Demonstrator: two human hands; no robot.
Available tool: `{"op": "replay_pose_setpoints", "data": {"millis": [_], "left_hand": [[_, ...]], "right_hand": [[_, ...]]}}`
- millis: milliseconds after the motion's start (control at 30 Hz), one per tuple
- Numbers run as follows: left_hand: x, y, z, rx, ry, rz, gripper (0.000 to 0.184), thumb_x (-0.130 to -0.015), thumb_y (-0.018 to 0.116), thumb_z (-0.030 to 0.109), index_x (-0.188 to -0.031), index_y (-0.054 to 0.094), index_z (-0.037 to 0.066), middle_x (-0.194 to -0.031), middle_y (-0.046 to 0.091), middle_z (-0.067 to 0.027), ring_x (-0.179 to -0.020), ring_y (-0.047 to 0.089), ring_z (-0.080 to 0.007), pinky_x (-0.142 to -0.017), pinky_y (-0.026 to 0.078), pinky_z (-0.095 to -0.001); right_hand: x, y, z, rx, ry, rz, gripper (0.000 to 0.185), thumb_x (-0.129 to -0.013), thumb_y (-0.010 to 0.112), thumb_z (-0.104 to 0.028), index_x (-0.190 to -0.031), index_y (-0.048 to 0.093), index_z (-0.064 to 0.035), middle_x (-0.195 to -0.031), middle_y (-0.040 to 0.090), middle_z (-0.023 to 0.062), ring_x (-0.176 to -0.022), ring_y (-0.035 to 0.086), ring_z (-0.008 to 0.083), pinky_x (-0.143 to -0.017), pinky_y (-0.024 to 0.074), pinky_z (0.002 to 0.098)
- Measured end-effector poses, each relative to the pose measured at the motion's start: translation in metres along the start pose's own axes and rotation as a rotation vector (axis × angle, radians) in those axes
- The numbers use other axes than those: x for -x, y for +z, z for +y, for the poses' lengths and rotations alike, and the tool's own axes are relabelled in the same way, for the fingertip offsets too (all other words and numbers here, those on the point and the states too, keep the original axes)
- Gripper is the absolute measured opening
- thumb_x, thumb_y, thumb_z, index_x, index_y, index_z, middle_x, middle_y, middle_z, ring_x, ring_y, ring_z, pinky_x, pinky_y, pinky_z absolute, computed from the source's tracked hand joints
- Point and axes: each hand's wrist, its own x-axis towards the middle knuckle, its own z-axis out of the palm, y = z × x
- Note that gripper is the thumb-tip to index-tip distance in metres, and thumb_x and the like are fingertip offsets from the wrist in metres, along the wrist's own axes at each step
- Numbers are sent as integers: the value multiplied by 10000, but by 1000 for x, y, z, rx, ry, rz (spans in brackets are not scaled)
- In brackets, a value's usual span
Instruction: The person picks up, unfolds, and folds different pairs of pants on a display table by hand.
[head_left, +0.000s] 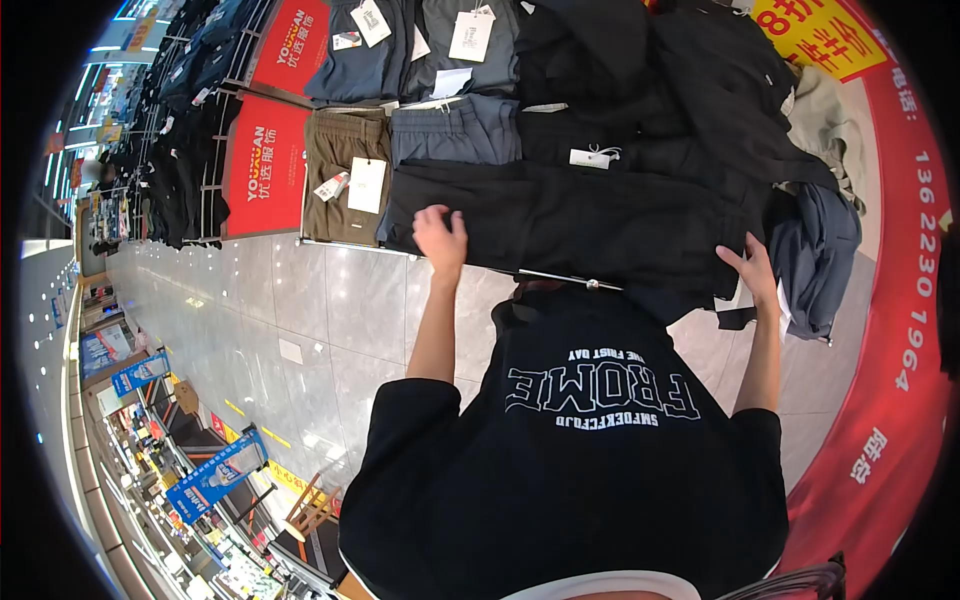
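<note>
A pair of black trousers (pixel 590 215) lies lengthwise across the front of the display rack, over other folded clothes. My left hand (pixel 440 242) is at its left end, thumb apart from the slightly bent fingers, and appears to rest on the cloth. At the right end, my right hand (pixel 755 275) has its thumb and fingers spread beside the edge of the black cloth. Whether its fingertips press on the fabric I cannot tell. Brown trousers (pixel 325 150) with a white tag (pixel 365 185) are folded just left of the black pair.
Behind are folded grey-blue trousers (pixel 455 130) and dark shorts (pixel 365 60) with tags. Dark blue trousers (pixel 815 250) hang at the right corner. A metal rail (pixel 555 278) runs along the rack's front. Red signs (pixel 265 165) stand left, and a red banner (pixel 900 300) curves right.
</note>
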Motion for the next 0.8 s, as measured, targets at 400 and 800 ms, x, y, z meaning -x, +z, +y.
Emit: {"op": "replay_pose_setpoints", "data": {"millis": [400, 800], "left_hand": [[25, 47, 79, -478, 120, -411, 469, -725, 712, 367, -1033, 505, 80, -1038, 517, -126, -987, 521, -301, -777, 443, -449], [-129, -249, -62, 690, -566, 172, 280, -794, 485, 56, -1033, 593, -42, -889, 618, -92, -764, 624, -215, -746, 526, -345]], "right_hand": [[-8, 25, -25, -158, 72, 115, 484, -708, 794, -145, -1081, 598, 92, -1026, 672, 158, -920, 649, 223, -849, 505, 309], [44, -94, -67, -354, -131, 236, 664, -699, 798, -142, -1246, 468, 40, -1163, 591, 145, -1055, 575, 215, -954, 440, 335]]}}
